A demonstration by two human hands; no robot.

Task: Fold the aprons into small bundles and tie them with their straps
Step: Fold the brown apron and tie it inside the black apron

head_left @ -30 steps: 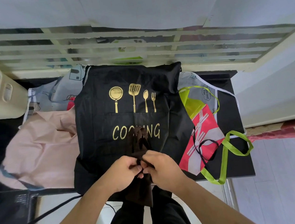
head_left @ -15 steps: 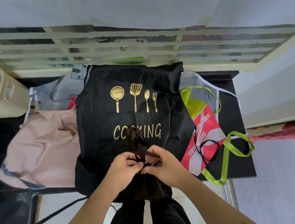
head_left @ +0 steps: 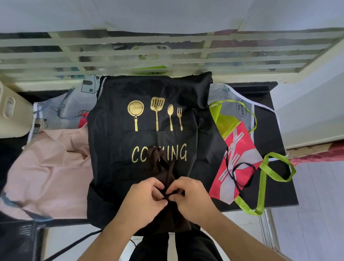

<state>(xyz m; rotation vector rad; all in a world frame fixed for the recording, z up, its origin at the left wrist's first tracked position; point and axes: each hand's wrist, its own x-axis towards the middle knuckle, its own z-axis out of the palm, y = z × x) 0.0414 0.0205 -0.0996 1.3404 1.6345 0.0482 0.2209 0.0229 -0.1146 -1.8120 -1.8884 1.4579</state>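
1. A brown apron bundle [head_left: 168,197] lay at the table's near edge, atop a black apron [head_left: 127,155].
2. The left hand [head_left: 144,201] and right hand [head_left: 190,195] each pinched its thin straps [head_left: 173,193].
3. The cloth looked soft, light and slack; the straps, gripped near the knot, seemed the surest hold.

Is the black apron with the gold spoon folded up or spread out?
Spread out: the black apron lies flat, its COOKING print showing, not bundled.
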